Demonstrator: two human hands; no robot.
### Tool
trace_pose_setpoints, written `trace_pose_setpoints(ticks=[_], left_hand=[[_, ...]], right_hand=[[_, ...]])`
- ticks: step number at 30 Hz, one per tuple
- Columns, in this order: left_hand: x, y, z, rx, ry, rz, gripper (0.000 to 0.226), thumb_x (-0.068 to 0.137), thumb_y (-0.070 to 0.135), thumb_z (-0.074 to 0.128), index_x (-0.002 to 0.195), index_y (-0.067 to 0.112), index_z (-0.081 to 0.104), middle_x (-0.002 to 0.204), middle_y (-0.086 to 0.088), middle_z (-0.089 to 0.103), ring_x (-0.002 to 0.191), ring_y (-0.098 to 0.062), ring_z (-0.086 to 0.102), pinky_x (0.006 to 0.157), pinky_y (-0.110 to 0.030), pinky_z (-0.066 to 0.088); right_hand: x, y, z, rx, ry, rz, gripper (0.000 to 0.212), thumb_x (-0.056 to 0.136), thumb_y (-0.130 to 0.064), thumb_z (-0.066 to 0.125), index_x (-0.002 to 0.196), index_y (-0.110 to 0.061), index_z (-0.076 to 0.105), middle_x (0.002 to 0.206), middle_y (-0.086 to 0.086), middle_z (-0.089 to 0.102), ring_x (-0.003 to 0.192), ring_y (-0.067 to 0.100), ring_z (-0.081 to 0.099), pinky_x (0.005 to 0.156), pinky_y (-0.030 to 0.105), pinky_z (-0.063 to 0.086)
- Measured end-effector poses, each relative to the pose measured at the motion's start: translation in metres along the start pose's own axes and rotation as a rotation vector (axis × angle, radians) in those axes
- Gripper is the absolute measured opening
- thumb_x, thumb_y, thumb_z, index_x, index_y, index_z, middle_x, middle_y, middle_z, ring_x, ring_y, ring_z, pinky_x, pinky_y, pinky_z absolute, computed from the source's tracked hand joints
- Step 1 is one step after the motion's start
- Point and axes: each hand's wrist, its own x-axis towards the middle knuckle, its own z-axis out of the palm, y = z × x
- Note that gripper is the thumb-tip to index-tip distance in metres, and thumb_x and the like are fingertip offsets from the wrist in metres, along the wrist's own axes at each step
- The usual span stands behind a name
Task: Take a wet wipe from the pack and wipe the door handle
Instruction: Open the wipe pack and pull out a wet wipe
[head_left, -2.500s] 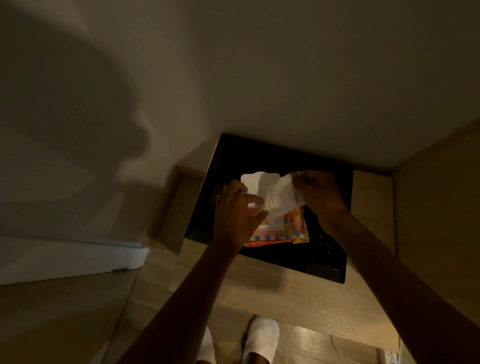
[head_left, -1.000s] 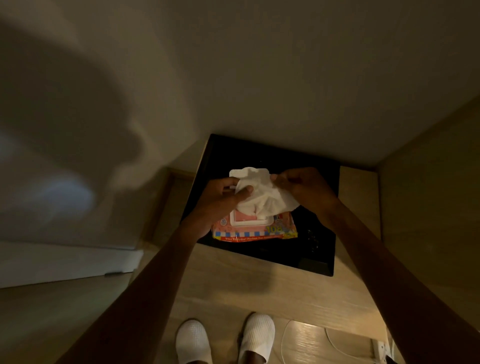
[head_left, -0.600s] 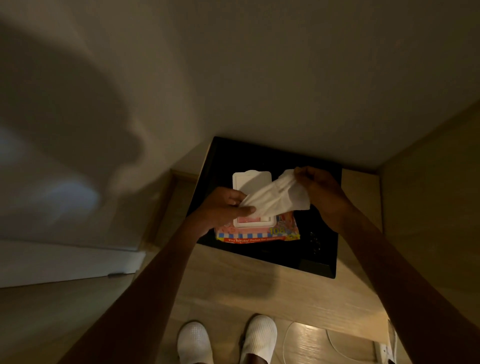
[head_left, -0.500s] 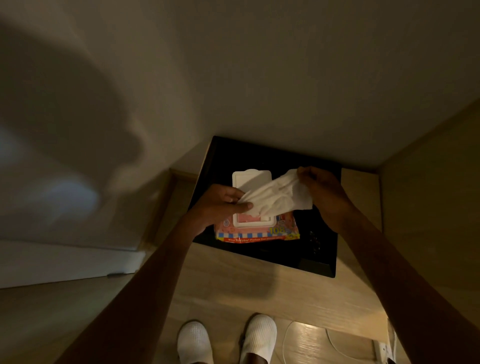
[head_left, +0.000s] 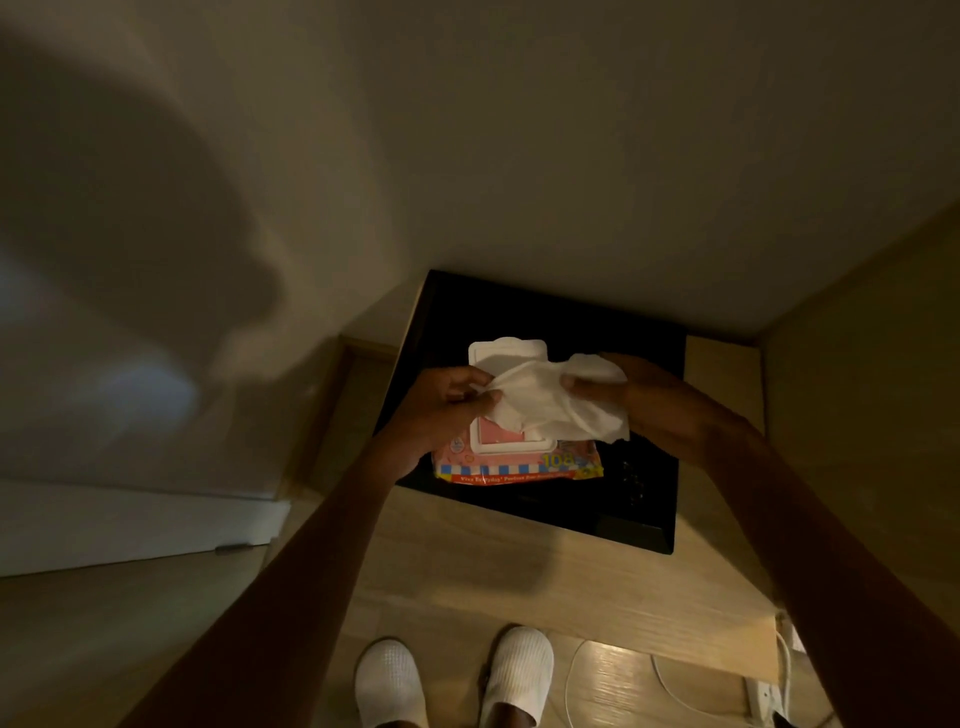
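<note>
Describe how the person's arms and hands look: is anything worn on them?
Both forearms are bare, with no sleeves in view. The left hand and right hand show no gloves; no watch or ring is visible, though the light is dim.

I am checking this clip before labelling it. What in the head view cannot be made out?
- Door handle: nowhere in the head view.
- Opening of the pink wet-wipe pack: covered by the crumpled white wipe held by the left hand and right hand; whether the wipe is fully free, cannot tell.
- Small print on the pack: too small, dim.
- White slippers: cut by the bottom edge.
</note>
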Motion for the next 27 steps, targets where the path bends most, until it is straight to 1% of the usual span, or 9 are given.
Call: trace_pose_setpoints(ticks=[2,4,6,9,12,15,20,24,27], left_hand=[[0.0,-0.001,0.004,-0.009,0.001,0.011,0.019,0.089,0.019,0.067,0.107,0.012,0.067,0.093,0.005,0.07,0.07,0.007,0.069,0.054,-0.01,0.052],[-0.001,-0.003,0.007,0.003,0.031,0.031,0.019,0.089,0.017,0.067,0.107,0.009,0.067,0.089,0.004,0.069,0.065,0.007,0.068,0.054,-0.011,0.053],[0.0,-0.005,0.008,0.046,0.056,0.064,0.019,0.088,0.017,0.068,0.104,0.008,0.069,0.087,0.002,0.071,0.065,0.004,0.068,0.056,-0.012,0.055],[0.001,-0.009,0.007,0.122,0.048,0.106,0.017,0.088,0.017,0.068,0.101,0.007,0.071,0.086,0.002,0.071,0.07,0.003,0.067,0.059,-0.011,0.054],[0.003,-0.013,0.006,0.175,0.024,0.141,0.017,0.089,0.016,0.067,0.102,0.006,0.072,0.091,-0.004,0.072,0.079,-0.003,0.069,0.063,-0.013,0.055],[0.004,-0.015,0.008,0.188,0.025,0.173,0.018,0.089,0.015,0.067,0.102,0.003,0.072,0.095,-0.009,0.074,0.084,-0.012,0.07,0.069,-0.02,0.057],[0.003,-0.019,0.01,0.216,0.032,0.21,0.017,0.089,0.013,0.067,0.1,0.001,0.073,0.091,-0.013,0.074,0.082,-0.016,0.071,0.07,-0.023,0.056],[0.004,-0.02,0.012,0.224,0.04,0.227,0.013,0.088,0.01,0.068,0.096,0.002,0.074,0.086,-0.013,0.075,0.078,-0.016,0.071,0.07,-0.028,0.056],[0.002,-0.021,0.013,0.227,0.056,0.218,0.01,0.087,0.01,0.068,0.093,0.005,0.074,0.082,-0.008,0.073,0.076,-0.013,0.069,0.067,-0.028,0.055]], right_hand=[[0.0,0.002,0.002,-0.035,-0.046,0.003,0.025,0.076,-0.026,0.076,0.096,-0.033,0.062,0.096,-0.006,0.069,0.079,0.005,0.069,0.063,0.022,0.056],[0.001,0.004,0.002,-0.004,-0.029,-0.039,0.027,0.077,-0.018,0.076,0.096,-0.031,0.063,0.101,-0.003,0.07,0.081,0.004,0.07,0.066,0.022,0.056],[0.003,0.005,-0.001,0.054,-0.008,-0.046,0.03,0.075,-0.02,0.077,0.1,-0.03,0.065,0.105,-0.001,0.071,0.089,0.009,0.07,0.073,0.025,0.057],[0.005,0.005,-0.008,0.024,0.015,0.002,0.043,0.07,-0.037,0.076,0.11,-0.026,0.066,0.107,0.0,0.071,0.096,0.016,0.068,0.082,0.031,0.055],[0.009,0.003,-0.015,-0.075,0.078,0.011,0.031,0.083,-0.04,0.066,0.103,-0.018,0.071,0.093,0.002,0.073,0.084,0.014,0.069,0.074,0.027,0.053],[0.011,0.0,-0.021,-0.112,0.134,-0.006,0.017,0.092,-0.034,0.057,0.089,-0.022,0.07,0.084,0.0,0.069,0.076,0.011,0.065,0.068,0.025,0.049],[0.008,-0.015,-0.035,-0.108,0.184,-0.071,0.02,0.098,-0.014,0.047,0.102,-0.016,0.067,0.093,0.001,0.066,0.079,0.012,0.061,0.068,0.022,0.051],[0.003,-0.025,-0.04,-0.127,0.248,-0.153,0.02,0.096,-0.006,0.05,0.107,-0.013,0.066,0.107,0.006,0.064,0.091,0.012,0.059,0.078,0.021,0.049],[-0.002,-0.031,-0.038,-0.172,0.346,-0.257,0.021,0.092,-0.003,0.055,0.099,-0.017,0.068,0.099,0.006,0.069,0.081,0.006,0.06,0.072,0.018,0.048]])
